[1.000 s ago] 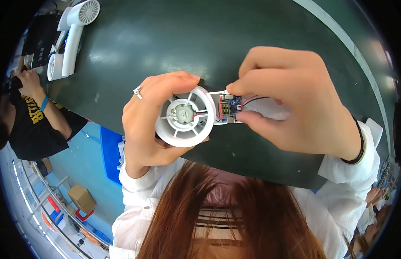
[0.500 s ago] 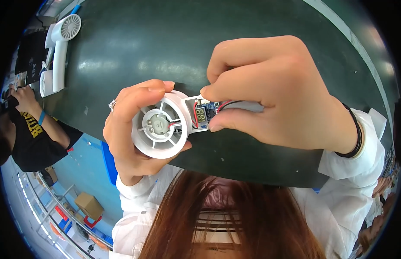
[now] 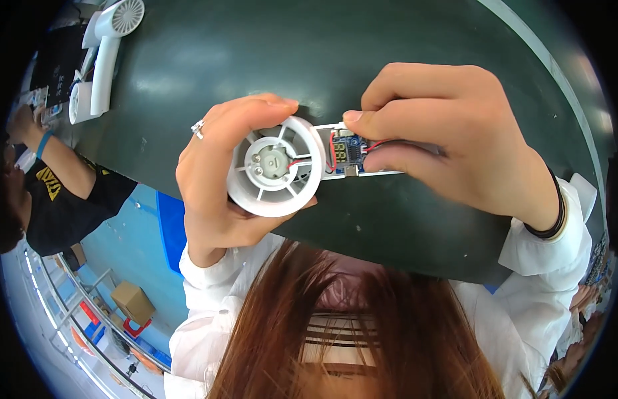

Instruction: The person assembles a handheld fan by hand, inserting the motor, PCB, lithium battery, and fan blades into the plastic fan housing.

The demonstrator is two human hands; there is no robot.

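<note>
My left hand (image 3: 212,179) wraps around the round white head of a small hand-held fan shell (image 3: 277,166), whose motor and ribs face me. My right hand (image 3: 449,146) pinches the shell's handle end, with fingertips on a small blue circuit board (image 3: 347,154) that carries a tiny display and red wires. Both hands hold the piece above a dark green table (image 3: 309,60). A ring sits on one finger of my left hand.
Two finished white hand-held fans (image 3: 106,50) lie at the table's far left corner. Another person in a black shirt (image 3: 63,193) works at the left edge. Long brown hair (image 3: 335,332) fills the lower middle. A cardboard box (image 3: 133,302) stands on the blue floor.
The fan shell and both hands have shifted a little right and back from their spot half a second ago. My right fingers have moved along the circuit board.
</note>
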